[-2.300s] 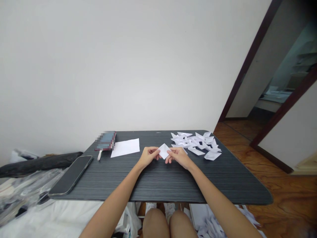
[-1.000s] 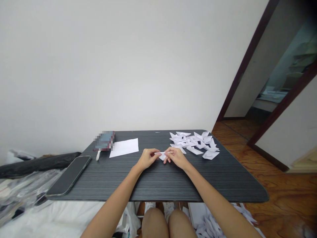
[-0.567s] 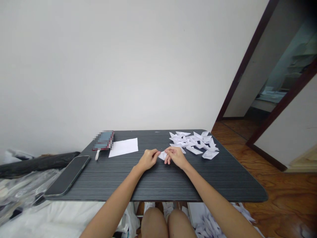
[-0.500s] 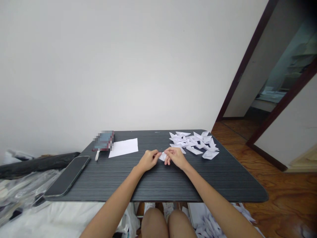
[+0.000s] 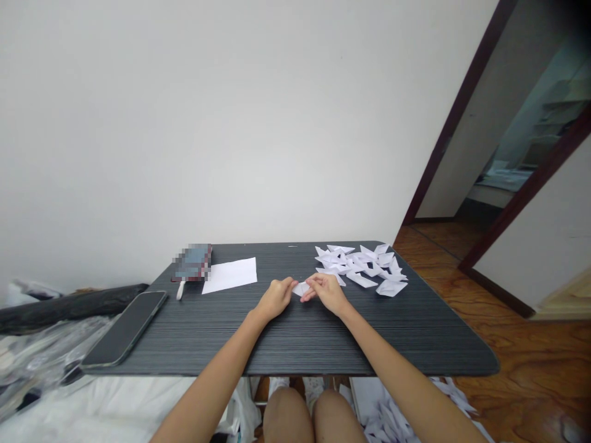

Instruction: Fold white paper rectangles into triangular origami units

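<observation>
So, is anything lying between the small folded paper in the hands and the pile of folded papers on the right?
Nothing visible. The left hand and right hand both pinch the small folded paper directly. Only bare table separates it from the pile of folded papers, whose nearest piece lies just beyond the right hand.

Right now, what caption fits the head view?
Left hand and right hand pinch a folded paper at a table, beside a paper pile.
</observation>
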